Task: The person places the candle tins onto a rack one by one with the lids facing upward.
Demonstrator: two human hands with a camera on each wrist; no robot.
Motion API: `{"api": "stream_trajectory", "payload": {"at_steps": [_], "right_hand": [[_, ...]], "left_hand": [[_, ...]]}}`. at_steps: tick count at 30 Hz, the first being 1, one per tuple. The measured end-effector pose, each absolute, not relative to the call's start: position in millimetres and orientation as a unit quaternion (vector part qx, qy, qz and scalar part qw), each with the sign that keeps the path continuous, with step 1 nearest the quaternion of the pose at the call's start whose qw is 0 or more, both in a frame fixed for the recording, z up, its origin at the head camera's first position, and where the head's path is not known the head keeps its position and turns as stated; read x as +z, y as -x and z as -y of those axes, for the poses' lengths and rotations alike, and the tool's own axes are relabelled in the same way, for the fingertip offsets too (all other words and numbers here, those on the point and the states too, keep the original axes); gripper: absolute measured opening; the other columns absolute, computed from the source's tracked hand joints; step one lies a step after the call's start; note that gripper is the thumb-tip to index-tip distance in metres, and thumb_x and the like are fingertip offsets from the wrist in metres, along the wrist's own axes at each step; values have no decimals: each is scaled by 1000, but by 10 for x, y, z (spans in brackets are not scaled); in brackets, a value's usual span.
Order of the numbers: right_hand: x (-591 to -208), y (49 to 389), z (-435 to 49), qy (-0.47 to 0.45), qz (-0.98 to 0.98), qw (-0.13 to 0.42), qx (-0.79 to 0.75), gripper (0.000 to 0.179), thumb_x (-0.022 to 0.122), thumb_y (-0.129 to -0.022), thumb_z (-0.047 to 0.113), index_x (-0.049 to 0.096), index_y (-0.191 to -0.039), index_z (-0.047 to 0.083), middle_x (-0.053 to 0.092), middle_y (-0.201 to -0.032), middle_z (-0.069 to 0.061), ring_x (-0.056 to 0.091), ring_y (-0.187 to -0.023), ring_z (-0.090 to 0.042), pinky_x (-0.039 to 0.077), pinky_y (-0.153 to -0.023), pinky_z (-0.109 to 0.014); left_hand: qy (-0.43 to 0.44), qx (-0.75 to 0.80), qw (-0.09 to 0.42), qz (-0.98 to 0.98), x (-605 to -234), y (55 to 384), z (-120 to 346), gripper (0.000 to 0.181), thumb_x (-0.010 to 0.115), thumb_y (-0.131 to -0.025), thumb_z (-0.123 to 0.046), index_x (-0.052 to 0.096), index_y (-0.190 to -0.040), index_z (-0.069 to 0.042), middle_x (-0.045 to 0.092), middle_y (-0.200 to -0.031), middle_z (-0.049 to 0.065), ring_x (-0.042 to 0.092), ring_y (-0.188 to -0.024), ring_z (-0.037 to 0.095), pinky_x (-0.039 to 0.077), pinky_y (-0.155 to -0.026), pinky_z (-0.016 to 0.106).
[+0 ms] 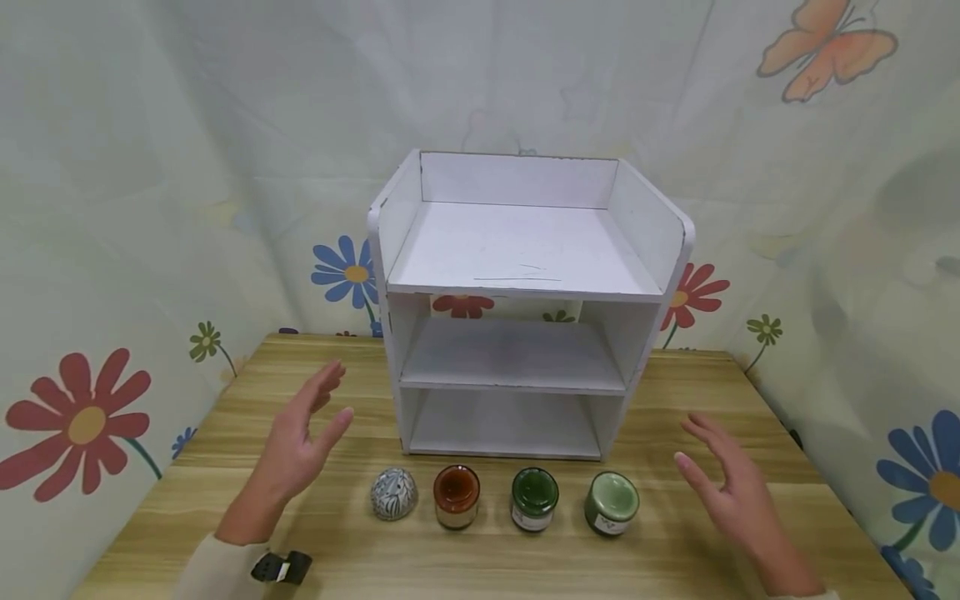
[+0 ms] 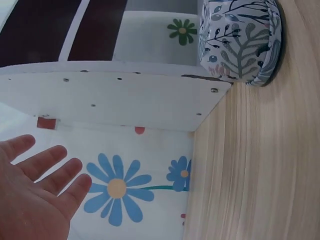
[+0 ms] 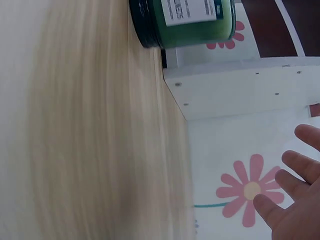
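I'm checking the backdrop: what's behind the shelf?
Behind the shelf is flowered cloth, with a red flower showing through the open middle tier. Whatever the boards cover can't be seen.

In the head view, lettering on the label (image 1: 611, 526) of the pale green jar (image 1: 612, 502) is too small to read. The wrist views' edges crop the left hand (image 2: 32, 201), right hand (image 3: 302, 207) and leaf-patterned container (image 2: 240, 42).

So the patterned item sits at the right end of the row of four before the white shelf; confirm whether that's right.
The end is wrong: in the head view, the patterned item sits at the left end, nearest the left hand; the pale green jar has the right end. The rest stands.
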State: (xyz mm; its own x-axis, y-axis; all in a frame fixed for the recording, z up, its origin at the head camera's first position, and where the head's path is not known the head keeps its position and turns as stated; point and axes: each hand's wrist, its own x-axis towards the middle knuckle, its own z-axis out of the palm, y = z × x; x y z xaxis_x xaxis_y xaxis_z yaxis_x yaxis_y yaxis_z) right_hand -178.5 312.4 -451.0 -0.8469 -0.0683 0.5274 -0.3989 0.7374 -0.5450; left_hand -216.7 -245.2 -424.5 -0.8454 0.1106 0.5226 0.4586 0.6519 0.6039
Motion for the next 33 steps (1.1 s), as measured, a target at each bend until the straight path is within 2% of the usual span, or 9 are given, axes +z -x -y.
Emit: {"api": "stream_trajectory", "payload": {"at_steps": [2,6,11,14,16,23,25,27,33], "right_hand": [[-4520,1778,-3101,-134,892,246,354,43,66,-100,15,58,-141,5,50,-152,-22,31,-138,16,23,-105,4],[-4531,1766,-3059,-144,874,245,395,38,61,-102,8,59,-139,2,53,-150,-18,37,-134,18,33,-102,3],[-4549,1730,-3006,-129,858,220,445,34,53,-106,9,59,-139,3,53,-149,11,44,-129,18,41,-98,0],[-4558,1707,-2973,-116,855,196,466,35,53,-107,13,57,-141,3,50,-147,22,44,-128,18,43,-96,-1],[-4567,1687,-2954,-110,851,182,480,37,54,-107,13,56,-142,2,50,-146,22,45,-127,18,45,-96,-2],[-4607,1609,-2910,-60,836,124,531,46,59,-105,20,50,-147,1,53,-151,-4,50,-122,17,48,-94,-5],[-4612,1587,-2903,-43,829,102,548,50,60,-105,23,48,-148,2,53,-151,-5,52,-121,16,49,-94,-6],[-4623,1570,-2895,-32,821,84,564,52,61,-104,25,47,-149,2,53,-151,-5,54,-120,15,50,-94,-7],[-4696,1539,-2874,-60,781,78,617,50,64,-101,9,46,-145,-7,62,-137,17,60,-119,8,53,-95,-10]], "left_hand": [[174,-403,233,868,-4243,2175,2433,63,59,-103,-18,34,-160,-17,49,-155,16,50,-138,38,30,-111,2],[191,-442,239,843,-4238,2191,2404,56,56,-104,-11,38,-157,-13,52,-152,17,52,-135,31,34,-109,2],[186,-479,219,829,-4233,2206,2379,52,54,-106,-11,40,-156,-12,53,-152,16,54,-136,18,40,-108,5],[170,-502,192,826,-4214,2209,2361,51,54,-107,-16,40,-156,-12,52,-153,13,53,-137,22,41,-108,6],[160,-518,176,822,-4198,2210,2350,51,54,-107,-20,40,-156,-13,52,-154,11,52,-138,27,41,-107,6],[148,-543,157,811,-4143,2248,2311,55,57,-106,-25,39,-157,-12,50,-156,9,50,-140,31,41,-104,4],[149,-553,152,805,-4126,2263,2293,57,59,-106,-25,39,-157,-10,50,-156,10,50,-141,32,42,-104,5],[148,-563,148,799,-4111,2276,2275,58,61,-105,-24,39,-157,-10,49,-157,10,50,-141,33,43,-103,5],[140,-579,140,791,-4090,2349,2262,59,65,-102,-27,43,-155,-13,49,-157,13,50,-141,33,46,-102,7]]}}
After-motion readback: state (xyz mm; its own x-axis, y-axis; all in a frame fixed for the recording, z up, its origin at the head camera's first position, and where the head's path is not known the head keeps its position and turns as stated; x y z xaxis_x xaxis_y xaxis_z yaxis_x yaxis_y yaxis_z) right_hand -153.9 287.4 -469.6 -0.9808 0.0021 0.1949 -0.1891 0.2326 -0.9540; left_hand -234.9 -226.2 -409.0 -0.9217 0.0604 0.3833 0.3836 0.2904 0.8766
